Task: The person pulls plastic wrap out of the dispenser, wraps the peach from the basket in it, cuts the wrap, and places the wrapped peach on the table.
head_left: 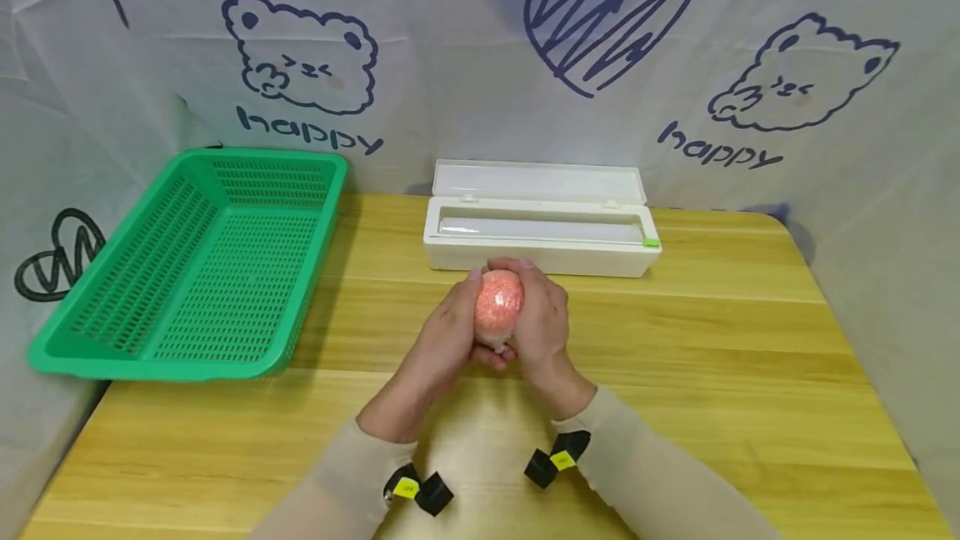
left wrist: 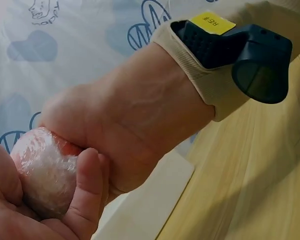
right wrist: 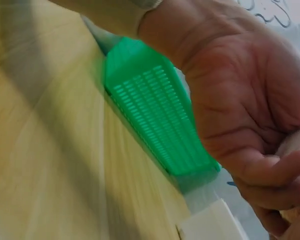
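Note:
A round pinkish-orange ball (head_left: 498,303), wrapped in shiny clear film, is cupped between both hands above the middle of the table. Its kind is not plain. My left hand (head_left: 444,332) grips it from the left, fingers wrapping beneath. From the other side my right hand (head_left: 545,315) curls over it. In the left wrist view the film on the ball (left wrist: 46,175) looks wrinkled, with a paler underside. Just behind the hands stands a white cling film dispenser (head_left: 540,260), lid raised, with a roll (head_left: 540,229) inside.
To the left a green plastic basket (head_left: 311,298) with perforated walls rests on the wooden table (head_left: 712,382). A white cloth (head_left: 450,57) with blue drawings hangs behind the table. Each sleeve carries a black wrist camera (head_left: 433,493).

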`<state>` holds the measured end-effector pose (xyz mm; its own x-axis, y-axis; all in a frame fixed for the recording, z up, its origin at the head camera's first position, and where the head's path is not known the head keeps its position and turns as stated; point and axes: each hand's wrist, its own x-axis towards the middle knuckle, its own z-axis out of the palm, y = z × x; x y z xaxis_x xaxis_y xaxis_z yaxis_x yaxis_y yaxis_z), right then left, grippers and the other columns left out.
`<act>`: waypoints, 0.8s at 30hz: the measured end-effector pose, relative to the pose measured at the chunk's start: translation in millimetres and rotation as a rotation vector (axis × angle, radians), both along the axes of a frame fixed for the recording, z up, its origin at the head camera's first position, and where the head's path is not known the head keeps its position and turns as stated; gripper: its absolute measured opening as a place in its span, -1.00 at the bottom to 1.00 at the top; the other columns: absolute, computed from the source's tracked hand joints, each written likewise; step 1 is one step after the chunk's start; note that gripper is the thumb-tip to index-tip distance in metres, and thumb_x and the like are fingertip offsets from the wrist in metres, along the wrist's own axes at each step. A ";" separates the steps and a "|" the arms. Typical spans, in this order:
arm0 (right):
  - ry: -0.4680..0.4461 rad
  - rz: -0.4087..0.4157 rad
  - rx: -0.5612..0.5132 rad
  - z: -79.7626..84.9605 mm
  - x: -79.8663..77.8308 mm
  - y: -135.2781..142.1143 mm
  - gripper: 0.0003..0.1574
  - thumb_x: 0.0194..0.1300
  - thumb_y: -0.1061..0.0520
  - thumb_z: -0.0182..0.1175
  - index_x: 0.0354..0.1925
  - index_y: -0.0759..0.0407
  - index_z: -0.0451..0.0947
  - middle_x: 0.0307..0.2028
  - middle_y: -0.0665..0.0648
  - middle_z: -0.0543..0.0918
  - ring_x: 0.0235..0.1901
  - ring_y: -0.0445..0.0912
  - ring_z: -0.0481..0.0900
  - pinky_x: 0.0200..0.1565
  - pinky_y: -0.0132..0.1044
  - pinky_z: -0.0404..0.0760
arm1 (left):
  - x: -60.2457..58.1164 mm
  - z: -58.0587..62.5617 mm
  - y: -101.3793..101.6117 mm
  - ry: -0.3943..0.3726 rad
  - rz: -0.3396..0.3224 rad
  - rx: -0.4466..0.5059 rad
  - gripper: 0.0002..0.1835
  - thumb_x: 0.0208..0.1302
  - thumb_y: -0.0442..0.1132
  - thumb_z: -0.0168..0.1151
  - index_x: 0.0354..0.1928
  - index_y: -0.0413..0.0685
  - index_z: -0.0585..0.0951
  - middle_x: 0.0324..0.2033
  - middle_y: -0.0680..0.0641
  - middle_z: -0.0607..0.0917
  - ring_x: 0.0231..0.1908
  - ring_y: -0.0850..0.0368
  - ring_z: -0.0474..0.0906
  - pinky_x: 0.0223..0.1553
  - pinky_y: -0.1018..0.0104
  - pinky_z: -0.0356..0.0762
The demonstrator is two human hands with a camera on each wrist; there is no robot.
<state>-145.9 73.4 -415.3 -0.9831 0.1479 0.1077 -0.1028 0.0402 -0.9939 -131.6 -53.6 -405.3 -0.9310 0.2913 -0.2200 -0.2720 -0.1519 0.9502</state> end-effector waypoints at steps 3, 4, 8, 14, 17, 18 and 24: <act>-0.003 0.040 0.003 2.5 -2.1 4.2 -0.27 0.65 -0.14 -0.26 -0.06 0.15 0.82 -0.08 0.11 0.84 -0.03 -0.11 0.72 0.00 -0.26 0.63 | 0.1 0.9 -1.4 0.007 -0.014 -0.028 -0.35 0.70 0.23 -0.32 0.40 -0.15 0.37 -0.06 -0.27 0.61 -0.44 0.09 0.71 -0.44 0.28 0.74; -0.004 0.060 0.006 3.7 -3.0 5.5 -0.26 0.65 -0.15 -0.27 -0.07 0.16 0.82 -0.07 0.10 0.84 -0.01 -0.11 0.71 0.00 -0.25 0.62 | -0.3 1.1 -2.0 0.013 -0.011 -0.052 -0.35 0.70 0.23 -0.31 0.40 -0.14 0.39 0.01 -0.26 0.60 -0.38 0.12 0.70 -0.38 0.28 0.74; -0.049 0.180 -0.058 9.3 -6.9 8.9 -0.24 0.66 -0.16 -0.26 -0.02 0.25 0.79 -0.02 0.14 0.83 0.03 -0.11 0.72 0.04 -0.28 0.64 | -2.2 1.0 -4.5 0.016 0.006 -0.108 -0.35 0.67 0.23 -0.22 0.38 -0.11 0.49 0.09 -0.16 0.59 -0.24 0.13 0.58 -0.29 0.32 0.61; -0.036 0.169 -0.220 12.4 -10.2 14.9 -0.32 0.73 -0.11 -0.21 0.20 0.39 0.61 0.02 0.24 0.75 0.03 -0.06 0.72 0.10 -0.33 0.67 | -8.0 -0.5 -5.6 -0.047 0.103 0.096 -0.41 0.68 0.14 -0.08 0.36 -0.22 0.51 -0.04 -0.10 0.65 -0.29 0.17 0.61 -0.33 0.38 0.64; 0.027 0.053 -0.203 8.4 -4.6 20.6 -0.51 0.69 0.06 -0.06 0.08 0.45 0.61 -0.17 0.07 0.69 -0.17 -0.14 0.68 -0.05 -0.35 0.69 | -10.7 1.6 -7.0 -0.094 0.213 0.202 -0.41 0.67 0.15 -0.06 0.35 -0.20 0.50 -0.09 -0.09 0.66 -0.35 0.18 0.65 -0.36 0.38 0.70; 0.050 0.041 -0.190 6.6 -2.1 22.6 -0.60 0.65 0.13 0.00 0.03 0.47 0.60 -0.23 0.03 0.66 -0.23 -0.15 0.67 -0.10 -0.35 0.70 | -11.5 2.4 -8.0 -0.102 0.242 0.226 -0.40 0.66 0.17 -0.06 0.34 -0.20 0.51 -0.10 -0.09 0.66 -0.37 0.19 0.66 -0.35 0.38 0.71; 0.209 0.136 -0.061 -0.3 8.7 24.6 -0.82 0.41 0.43 0.28 -0.05 0.51 0.60 -0.31 -0.07 0.68 -0.37 -0.22 0.60 -0.26 -0.41 0.64 | -13.0 6.5 -13.7 -0.118 0.256 0.317 -0.36 0.66 0.24 -0.13 0.36 -0.15 0.48 -0.06 -0.12 0.62 -0.36 0.20 0.67 -0.30 0.40 0.72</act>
